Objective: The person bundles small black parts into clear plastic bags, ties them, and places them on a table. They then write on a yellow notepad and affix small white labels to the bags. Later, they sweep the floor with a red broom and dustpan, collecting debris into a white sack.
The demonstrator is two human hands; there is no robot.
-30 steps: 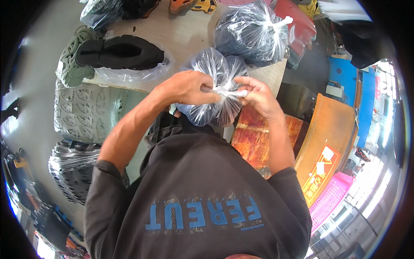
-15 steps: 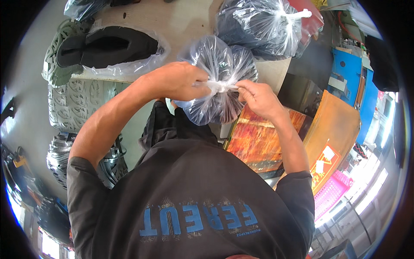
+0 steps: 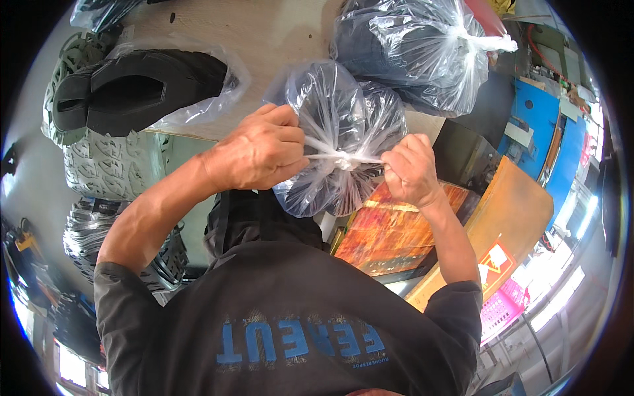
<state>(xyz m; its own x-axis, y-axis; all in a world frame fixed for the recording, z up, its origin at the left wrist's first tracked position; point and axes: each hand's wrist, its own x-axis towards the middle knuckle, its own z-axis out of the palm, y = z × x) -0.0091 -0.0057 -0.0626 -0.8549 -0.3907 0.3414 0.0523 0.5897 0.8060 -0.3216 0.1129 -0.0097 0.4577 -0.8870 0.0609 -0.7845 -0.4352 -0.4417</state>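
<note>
A clear plastic bag [image 3: 330, 109] with dark contents stands in front of me at the table's near edge, its neck twisted into a white knot. My left hand [image 3: 267, 148] is closed round one end of the bag's neck, left of the knot. Gripping the other end, on the right, is my right hand [image 3: 411, 168]. The plastic is stretched taut between the two fists. What lies inside the bag is dark and its kind is hard to make out.
Another tied clear bag [image 3: 409, 56] of dark pieces sits at the back right. A stack of black moulded foam-like pieces [image 3: 142, 92] lies on plastic at the left of the table [image 3: 264, 30]. Below it are stacked grey patterned sheets [image 3: 109, 165]. An orange-brown panel [image 3: 512, 211] and pink basket [image 3: 505, 307] are at right.
My hands have moved apart, pulling the ends of the bag's neck outward from the knot. The whole view has shifted slightly.
</note>
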